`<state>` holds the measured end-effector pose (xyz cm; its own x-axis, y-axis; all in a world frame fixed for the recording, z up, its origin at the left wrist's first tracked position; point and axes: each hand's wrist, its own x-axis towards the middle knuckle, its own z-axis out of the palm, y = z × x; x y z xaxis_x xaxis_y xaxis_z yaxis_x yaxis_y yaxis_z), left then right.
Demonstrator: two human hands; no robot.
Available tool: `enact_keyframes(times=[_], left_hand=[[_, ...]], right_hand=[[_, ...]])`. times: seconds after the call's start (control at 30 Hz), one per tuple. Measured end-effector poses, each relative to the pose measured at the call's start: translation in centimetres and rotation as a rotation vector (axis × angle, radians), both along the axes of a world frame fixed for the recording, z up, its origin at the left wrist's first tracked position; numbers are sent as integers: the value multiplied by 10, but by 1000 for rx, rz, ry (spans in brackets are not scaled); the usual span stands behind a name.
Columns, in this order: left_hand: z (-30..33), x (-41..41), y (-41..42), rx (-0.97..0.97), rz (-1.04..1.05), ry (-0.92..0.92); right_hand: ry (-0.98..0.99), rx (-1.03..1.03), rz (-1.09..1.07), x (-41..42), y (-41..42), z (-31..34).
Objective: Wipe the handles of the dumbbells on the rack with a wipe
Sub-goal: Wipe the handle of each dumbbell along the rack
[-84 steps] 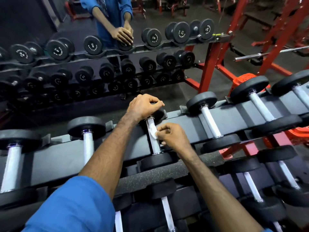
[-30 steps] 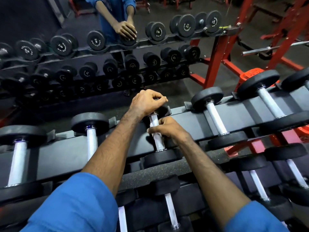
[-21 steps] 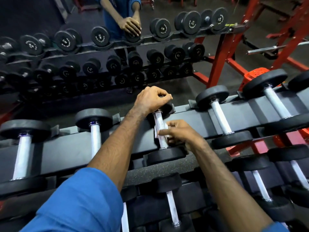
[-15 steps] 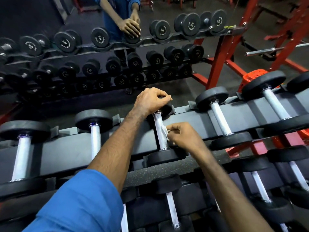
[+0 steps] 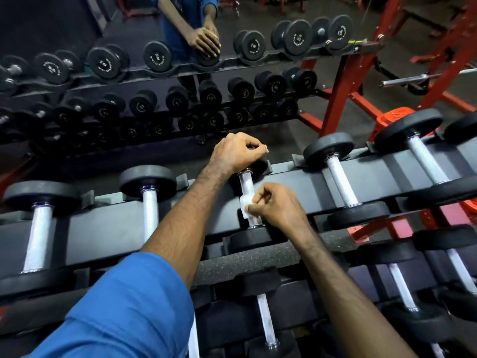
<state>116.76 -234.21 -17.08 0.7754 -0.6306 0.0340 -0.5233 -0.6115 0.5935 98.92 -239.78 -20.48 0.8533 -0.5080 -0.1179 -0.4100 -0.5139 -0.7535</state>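
Dumbbell with black rubber heads and a knurled steel handle (image 5: 247, 192) lies on the top tier of the black steel rack (image 5: 108, 228), dead centre before me. My right hand (image 5: 278, 205) pinches a small white wipe (image 5: 244, 208), soft and limp, against the handle's lower half; I judge the knurling will snag it. My left hand (image 5: 235, 152) curls over the far head, steadying what I take to be a heavy, stiff weight. Neighbouring dumbbells at 9 o'clock (image 5: 151, 200) and 3 o'clock (image 5: 340, 182) leave room. At 12 o'clock stands a mirror (image 5: 180, 73) reflecting racked dumbbells.
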Motion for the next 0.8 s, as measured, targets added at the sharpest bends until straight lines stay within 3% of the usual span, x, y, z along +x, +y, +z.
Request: enact_keyframes(times=[0.2,0.37,0.63,0.8], left_hand=[[-2,1,0,-5,6,6],[-7,7,-1,-9,10,-22],[-12,8,0,-15,15,-83],[-4,-1,1,-5,35,-129]], right_hand=[[-124,-52,-44,31,-5,11],[-9,67,10,-7,-5,-4],[-60,27,-38,21,-4,2],[-97,261,-156,-10,-7,-11]])
